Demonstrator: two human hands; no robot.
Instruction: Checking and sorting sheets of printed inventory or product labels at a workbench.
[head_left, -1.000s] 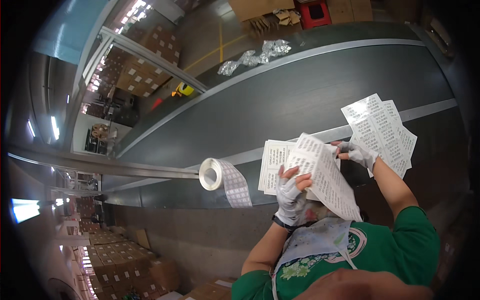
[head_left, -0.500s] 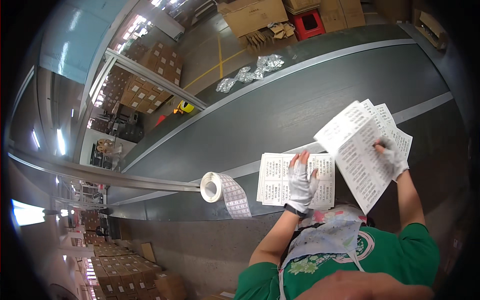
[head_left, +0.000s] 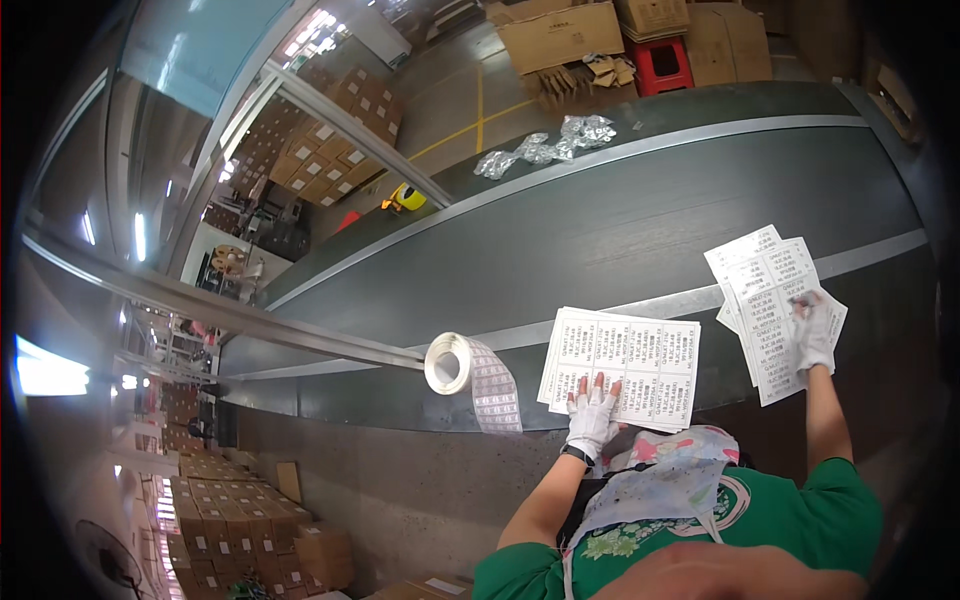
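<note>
A stack of white printed label sheets [head_left: 625,360] lies flat on the dark work surface [head_left: 600,240] in front of me. My left hand [head_left: 592,418], in a white glove, rests with spread fingers on its near edge. To the right, a second fanned bundle of white printed sheets [head_left: 765,300] lies on the surface, and my gloved right hand [head_left: 815,330] presses down on its right part. A roll of small labels [head_left: 452,362] hangs on a metal bar to the left, with its strip trailing down.
A conveyor belt runs behind the work surface, with clear plastic bags [head_left: 545,148] on its far edge. Cardboard boxes [head_left: 570,40] and a red stool [head_left: 662,65] stand beyond. Stacked cartons [head_left: 240,510] fill the lower left, and a metal rail [head_left: 250,310] crosses at left.
Both hands held sheets raised a second ago. The left stack has been laid flat under my left hand; my right hand has moved the other bundle right and set it down.
</note>
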